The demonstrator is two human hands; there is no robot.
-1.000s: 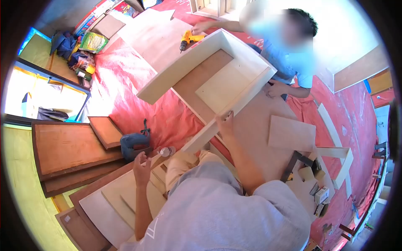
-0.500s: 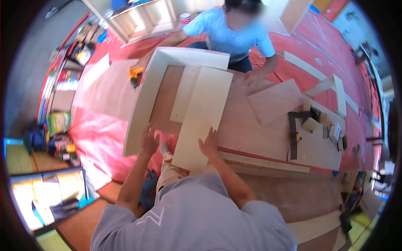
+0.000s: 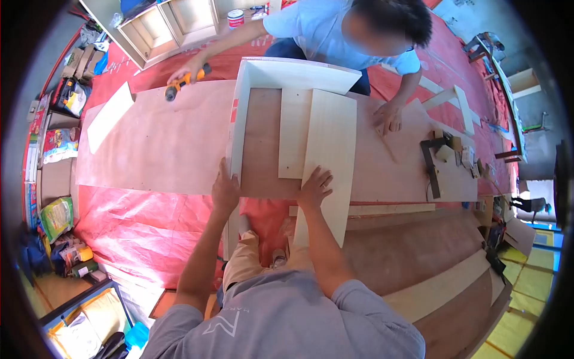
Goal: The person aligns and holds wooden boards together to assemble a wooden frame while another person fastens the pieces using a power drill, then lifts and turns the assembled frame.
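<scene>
My left hand (image 3: 226,186) is closed on the near part of a pale wooden side panel (image 3: 238,128), which stands on edge. This panel meets a far panel (image 3: 302,75) in a corner. My right hand (image 3: 315,188) lies with fingers spread on a long pale board (image 3: 332,128). That board slants toward me, its near end past the worktable edge. A shorter board with small holes (image 3: 294,134) lies beside it, partly under it. Across from me, a co-worker's hand holds an orange cordless drill (image 3: 186,81); their other hand (image 3: 388,116) rests on the tabletop.
The plywood worktop (image 3: 161,143) stands over red floor sheeting (image 3: 137,224). A white strip (image 3: 110,118) lies at its left end. A black square (image 3: 431,170) and small blocks sit at the right. A wooden cabinet frame (image 3: 161,36) and paint can (image 3: 235,18) stand behind.
The joined panels have turned more upright in view. My left hand has closed on the side panel, and my right hand now lies on the long board. The co-worker leans farther forward.
</scene>
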